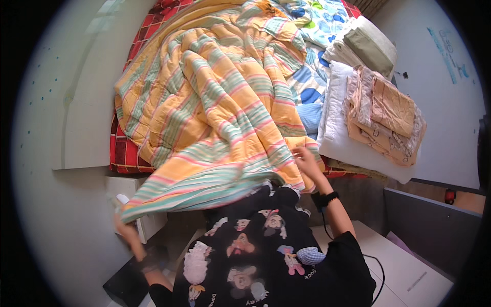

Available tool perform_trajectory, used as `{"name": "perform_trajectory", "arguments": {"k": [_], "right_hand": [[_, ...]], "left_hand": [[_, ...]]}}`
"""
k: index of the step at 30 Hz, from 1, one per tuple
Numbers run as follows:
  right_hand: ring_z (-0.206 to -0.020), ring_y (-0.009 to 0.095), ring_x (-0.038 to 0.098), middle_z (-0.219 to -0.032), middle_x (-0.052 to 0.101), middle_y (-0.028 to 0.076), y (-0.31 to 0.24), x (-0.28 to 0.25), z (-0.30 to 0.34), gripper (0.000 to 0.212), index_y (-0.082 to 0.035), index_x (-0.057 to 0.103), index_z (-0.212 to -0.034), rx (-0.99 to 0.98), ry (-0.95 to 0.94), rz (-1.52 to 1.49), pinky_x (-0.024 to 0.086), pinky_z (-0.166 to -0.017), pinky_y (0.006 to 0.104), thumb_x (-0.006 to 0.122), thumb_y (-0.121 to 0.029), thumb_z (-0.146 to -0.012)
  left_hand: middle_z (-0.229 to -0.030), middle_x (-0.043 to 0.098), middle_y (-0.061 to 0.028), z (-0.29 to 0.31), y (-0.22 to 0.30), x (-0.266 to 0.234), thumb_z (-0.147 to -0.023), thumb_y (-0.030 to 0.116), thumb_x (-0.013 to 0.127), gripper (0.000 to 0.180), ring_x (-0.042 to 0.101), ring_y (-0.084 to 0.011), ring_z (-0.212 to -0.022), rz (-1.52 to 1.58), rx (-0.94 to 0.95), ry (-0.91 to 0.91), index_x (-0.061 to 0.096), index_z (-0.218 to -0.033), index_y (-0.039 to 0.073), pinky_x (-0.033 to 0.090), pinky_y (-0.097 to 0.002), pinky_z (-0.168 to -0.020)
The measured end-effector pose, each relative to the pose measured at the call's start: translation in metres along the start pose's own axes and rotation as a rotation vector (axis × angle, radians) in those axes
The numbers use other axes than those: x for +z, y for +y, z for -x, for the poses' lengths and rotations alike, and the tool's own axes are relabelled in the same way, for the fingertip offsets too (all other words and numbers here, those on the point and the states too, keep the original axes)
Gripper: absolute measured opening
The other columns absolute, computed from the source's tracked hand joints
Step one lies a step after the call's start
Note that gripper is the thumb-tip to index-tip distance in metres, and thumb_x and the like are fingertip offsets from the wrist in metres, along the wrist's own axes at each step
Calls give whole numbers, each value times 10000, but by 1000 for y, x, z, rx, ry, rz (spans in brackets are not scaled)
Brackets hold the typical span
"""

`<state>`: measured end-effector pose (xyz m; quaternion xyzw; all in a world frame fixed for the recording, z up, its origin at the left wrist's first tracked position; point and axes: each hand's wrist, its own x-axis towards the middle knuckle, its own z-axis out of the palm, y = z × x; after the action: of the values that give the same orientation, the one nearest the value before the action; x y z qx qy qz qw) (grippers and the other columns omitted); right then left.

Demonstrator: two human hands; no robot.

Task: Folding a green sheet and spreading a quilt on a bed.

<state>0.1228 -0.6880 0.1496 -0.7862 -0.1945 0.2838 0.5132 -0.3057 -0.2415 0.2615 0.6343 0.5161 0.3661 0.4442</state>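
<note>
A yellow, green and pink striped quilt (220, 102) lies rumpled over the bed, its near edge hanging toward my body. At the lower left, my left hand (124, 229) grips one corner and holds it stretched out to the side; motion blurs the fingers somewhat. My right hand (306, 162) is closed on the quilt's near right part, by the bed's front edge. Between the two hands the near edge sags, with a pale green strip along it.
On the right of the bed sit a folded white quilt (340, 125), folded peach bedding (386, 110) and a grey-green folded bundle (372, 43). A red checked cover (123, 153) shows at left. Beside my left hand stands a small white cabinet (153, 220); a black box (128, 281) is below.
</note>
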Motion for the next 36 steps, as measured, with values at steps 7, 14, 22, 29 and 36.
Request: {"name": "perform_trajectory", "arguments": {"k": [7,14,22,29,36], "right_hand": [[-859,320,581,-859,608,192,243,-56,73,346,-1,562,-883,610,411,353,446,-758,372,577,-281,-681],[-1176,312,373,-1324,329,159,290,19,98,749,-189,256,-1334,1216,446,-373,359,-889,459,594,-423,-707],[-935,211,565,-1091,542,64,257,10,58,424,-130,432,-1187,829,477,-1235,491,-752,376,572,-289,-820],[-863,169,571,-1016,561,73,183,-14,-3,456,-8,420,-1140,737,-207,-780,475,-707,319,629,-159,-764],[-996,183,488,-1136,448,84,112,-132,-140,634,-42,271,-1268,113,241,-159,466,-752,291,589,-52,-720]], "left_hand": [[-845,506,-61,27,35,-84,-778,30,492,115,483,-139,-747,-881,418,325,517,-883,-13,426,-274,-659],[-766,527,-57,35,48,-103,-761,22,491,92,476,-140,-721,-972,335,430,508,-850,5,411,-275,-642],[-774,566,-111,27,86,-69,-773,51,493,86,494,-187,-698,-1061,297,308,509,-843,5,408,-295,-664],[-712,511,-98,17,64,-70,-767,46,494,72,455,-173,-674,-1082,373,305,474,-809,-8,397,-285,-638],[-763,534,-102,-7,24,-63,-773,42,474,79,485,-200,-707,-610,179,385,491,-817,-21,403,-302,-663]]}}
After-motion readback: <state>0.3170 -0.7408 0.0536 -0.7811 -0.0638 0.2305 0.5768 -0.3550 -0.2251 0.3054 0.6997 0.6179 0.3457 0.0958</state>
